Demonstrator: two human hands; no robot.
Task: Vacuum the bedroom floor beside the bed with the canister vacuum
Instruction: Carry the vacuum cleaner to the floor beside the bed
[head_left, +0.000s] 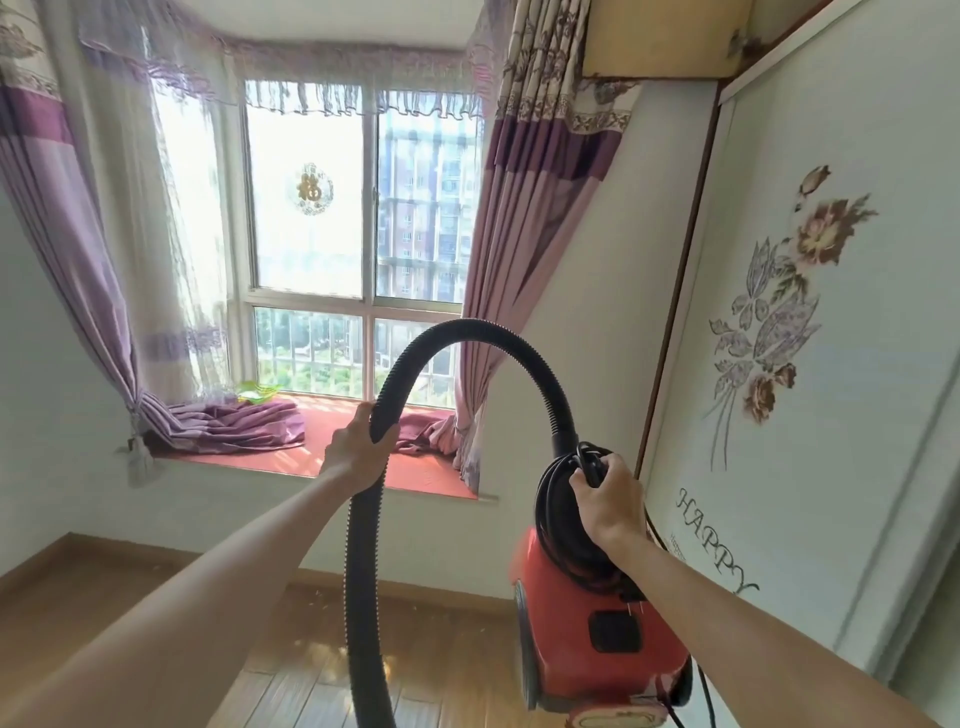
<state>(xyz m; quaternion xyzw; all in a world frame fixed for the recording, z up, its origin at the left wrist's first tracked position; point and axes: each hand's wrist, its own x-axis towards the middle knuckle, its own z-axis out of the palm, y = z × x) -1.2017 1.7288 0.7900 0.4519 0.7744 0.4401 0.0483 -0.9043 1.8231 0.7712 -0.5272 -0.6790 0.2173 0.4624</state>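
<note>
Head view, the only one we have: our left hand has its fingers and thumb curled round the black ribbed hose, holding it up in front of the window sill. From that grip the hose arches over to the top of the red canister vacuum, and its other end drops out of the bottom of the frame, so we cannot see a nozzle. Our right hand is closed round the black handle on top of the canister, with what looks like the cord wound in loops just beneath it. The canister hangs tilted from that grip, apparently off the wooden floor, over its right side near the flowered wardrobe door. No bed shows here. We judge this to be the carrying-in step, with no cleaning begun. Next we would need to lower the canister gently onto the floor, free the cord and plug it in, then take hold of the nozzle end.
</note>
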